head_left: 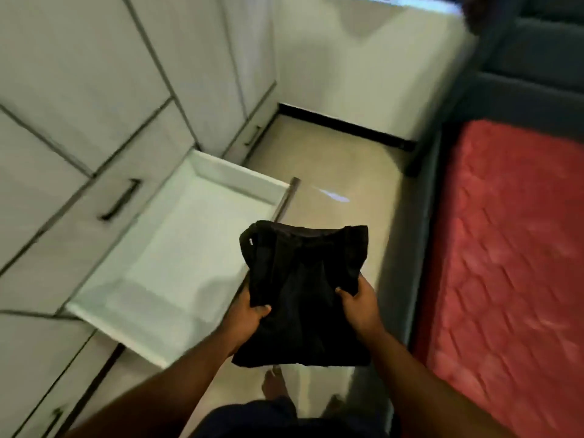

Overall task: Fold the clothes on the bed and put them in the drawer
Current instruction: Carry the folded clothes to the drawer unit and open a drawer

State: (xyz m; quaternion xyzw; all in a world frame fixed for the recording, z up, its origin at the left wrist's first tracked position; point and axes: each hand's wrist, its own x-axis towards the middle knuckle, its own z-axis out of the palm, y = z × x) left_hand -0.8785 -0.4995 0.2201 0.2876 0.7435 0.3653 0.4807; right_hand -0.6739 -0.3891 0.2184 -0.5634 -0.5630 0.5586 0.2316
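Folded black garment (pixel 303 289), gripped at near side edges by left hand (pixel 249 314) and right hand (pixel 360 301), beside open white drawer (pixel 177 248)'s front edge; floor (pixel 341 172) strip between drawer and bed (pixel 505 248).

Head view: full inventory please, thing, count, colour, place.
folded garment: 1, black, held above the floor beside the open drawer
open drawer: 1, white inside, pulled out from the wardrobe at left, nothing visible in it
wardrobe: 1, light grey panels, left side
drawer handles: 3 visible, dark, on closed fronts
floor: beige tile, centre
mattress: 1, red quilted, right
bed frame: 1, dark grey, right
feet: bare, bottom centre
left hand: grips garment's left edge
right hand: grips garment's right edge
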